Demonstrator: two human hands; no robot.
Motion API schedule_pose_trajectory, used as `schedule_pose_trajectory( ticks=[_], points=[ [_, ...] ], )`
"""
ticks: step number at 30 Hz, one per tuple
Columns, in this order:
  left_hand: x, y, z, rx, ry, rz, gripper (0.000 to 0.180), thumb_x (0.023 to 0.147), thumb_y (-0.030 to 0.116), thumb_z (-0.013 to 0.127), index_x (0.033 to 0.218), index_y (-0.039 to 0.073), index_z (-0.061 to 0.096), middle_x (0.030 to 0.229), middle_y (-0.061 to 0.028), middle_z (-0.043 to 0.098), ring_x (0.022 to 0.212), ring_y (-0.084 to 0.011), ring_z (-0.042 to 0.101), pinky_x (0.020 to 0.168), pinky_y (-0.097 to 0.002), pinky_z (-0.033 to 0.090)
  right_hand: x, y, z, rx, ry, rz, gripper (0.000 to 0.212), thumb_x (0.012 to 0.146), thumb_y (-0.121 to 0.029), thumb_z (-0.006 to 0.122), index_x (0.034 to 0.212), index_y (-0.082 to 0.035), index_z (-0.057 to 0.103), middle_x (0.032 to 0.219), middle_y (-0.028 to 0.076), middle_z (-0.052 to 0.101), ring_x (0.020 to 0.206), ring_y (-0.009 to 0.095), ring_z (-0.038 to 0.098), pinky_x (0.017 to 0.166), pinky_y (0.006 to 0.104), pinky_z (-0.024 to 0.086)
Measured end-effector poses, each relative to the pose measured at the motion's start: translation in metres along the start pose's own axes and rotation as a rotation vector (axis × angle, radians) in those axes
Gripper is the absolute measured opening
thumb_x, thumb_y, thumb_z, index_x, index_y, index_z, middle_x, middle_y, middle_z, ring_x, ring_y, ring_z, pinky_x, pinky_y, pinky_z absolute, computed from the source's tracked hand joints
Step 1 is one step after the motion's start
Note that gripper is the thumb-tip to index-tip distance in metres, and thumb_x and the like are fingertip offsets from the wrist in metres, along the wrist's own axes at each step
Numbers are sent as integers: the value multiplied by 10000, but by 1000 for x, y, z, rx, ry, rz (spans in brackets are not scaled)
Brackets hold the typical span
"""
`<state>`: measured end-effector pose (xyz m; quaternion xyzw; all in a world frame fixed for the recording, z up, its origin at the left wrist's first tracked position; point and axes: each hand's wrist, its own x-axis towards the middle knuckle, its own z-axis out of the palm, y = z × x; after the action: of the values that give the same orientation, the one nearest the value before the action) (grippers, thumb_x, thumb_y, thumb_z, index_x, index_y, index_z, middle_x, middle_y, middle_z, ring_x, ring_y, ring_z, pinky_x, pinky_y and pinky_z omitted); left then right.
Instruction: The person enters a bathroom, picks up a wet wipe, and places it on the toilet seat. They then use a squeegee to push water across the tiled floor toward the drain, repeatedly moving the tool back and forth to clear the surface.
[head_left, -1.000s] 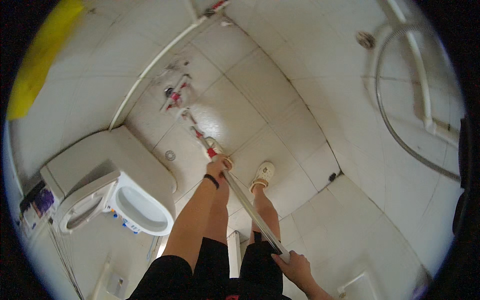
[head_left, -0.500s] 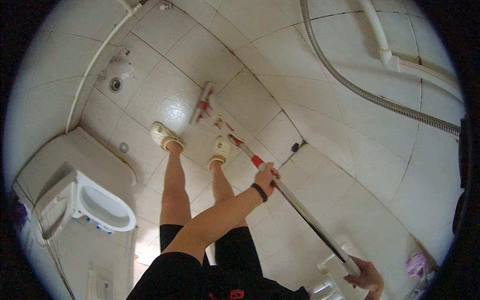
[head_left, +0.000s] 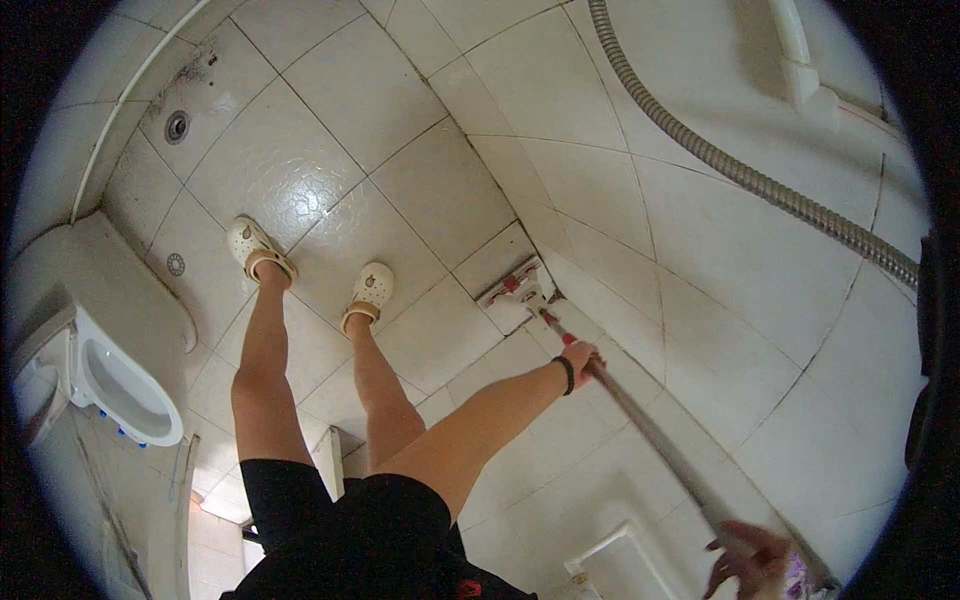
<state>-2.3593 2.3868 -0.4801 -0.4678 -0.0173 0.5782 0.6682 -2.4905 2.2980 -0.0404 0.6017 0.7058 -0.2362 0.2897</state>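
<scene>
A flat mop with a white and red head (head_left: pixel 518 284) lies on the floor tiles in the corner by the right wall. Its long metal pole (head_left: pixel 650 430) slants down toward the lower right. My left hand (head_left: pixel 582 360), a dark band at the wrist, is closed round the pole just above the red joint. Farther up, near the pole's top end, my right hand (head_left: pixel 752 562) is on it, slightly blurred, its fingers loosely curled. My feet, in cream clogs (head_left: pixel 372 288), stand to the left of the mop head.
Two round floor drains (head_left: pixel 177 127) are at the left, near a white basin-like fixture (head_left: pixel 130 390). A grey corrugated hose (head_left: pixel 740 170) hangs across the right wall, below a white pipe (head_left: pixel 795 60). A wet sheen shows on the middle tiles.
The mop head has swung right, from in front of my feet into the corner by the wall. Both hands moved right with the pole, and the view has shifted.
</scene>
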Motion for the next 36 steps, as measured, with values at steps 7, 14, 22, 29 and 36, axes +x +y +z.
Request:
schedule_pose_trajectory(
  ticks=[7,14,22,29,36],
  points=[
    [-35,77,29,57,39,-66,46,771,77,499,777,34,514,703,-61,541,619,-160,529,545,-268,456,1,-62,28,-89,375,-160,331,733,-224,556,861,62,449,696,187,535,506,260,584,448,327,539],
    [-135,175,53,280,-75,88,137,791,133,511,690,41,501,689,-58,527,629,-156,515,584,-292,475,-44,-141,22,-146,262,-317,327,744,-285,567,837,15,478,728,182,537,477,237,575,380,290,495],
    [-267,282,71,397,-180,313,137,789,95,489,678,14,482,653,-74,500,613,-154,532,579,-264,497,-73,-216,50,52,270,-711,238,679,-210,598,730,15,537,630,189,545,505,295,580,462,364,513],
    [-387,345,43,210,-251,478,130,784,87,491,673,18,491,663,-74,518,586,-175,544,565,-271,507,-122,-263,106,174,39,-1140,169,660,39,530,819,94,550,749,249,568,581,359,597,507,424,542],
    [-448,383,28,108,-370,617,111,788,71,476,693,15,477,660,-67,492,606,-157,519,564,-266,492,-166,-360,146,17,-327,-1136,278,717,-30,533,973,78,517,924,268,537,720,376,593,619,426,537]
  ],
)
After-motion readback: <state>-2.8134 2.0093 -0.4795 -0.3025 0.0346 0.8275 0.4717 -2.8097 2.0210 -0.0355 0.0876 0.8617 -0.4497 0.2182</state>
